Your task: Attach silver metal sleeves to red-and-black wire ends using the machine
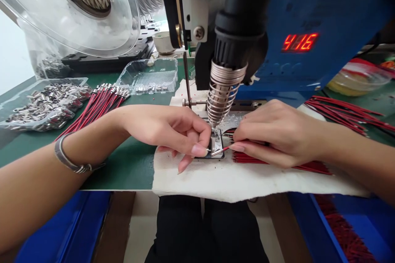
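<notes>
Thumb and finger of my left hand (180, 135) pinch at a small silvery metal piece (209, 151), mostly covered by the fingertips. My right hand (271, 133) is closed on a red wire (226, 148), whose end meets a small metal sleeve (217, 153). The sleeve lies between both hands, at the front of a small metal plate (217, 139) under the soldering iron (222, 94). The iron points down, its lower part inside a coiled wire guard; its tip almost reaches the plate. More red wires (249, 158) lie beneath my right hand.
A blue unit (308, 16) showing 416 stands behind. To the left are a tray of metal sleeves (46, 102), a bundle of capped red wires (95, 100) and a clear plastic box (151, 74). Red and black wires (342, 113) lie right. White cloth (191, 178) covers the table's front edge.
</notes>
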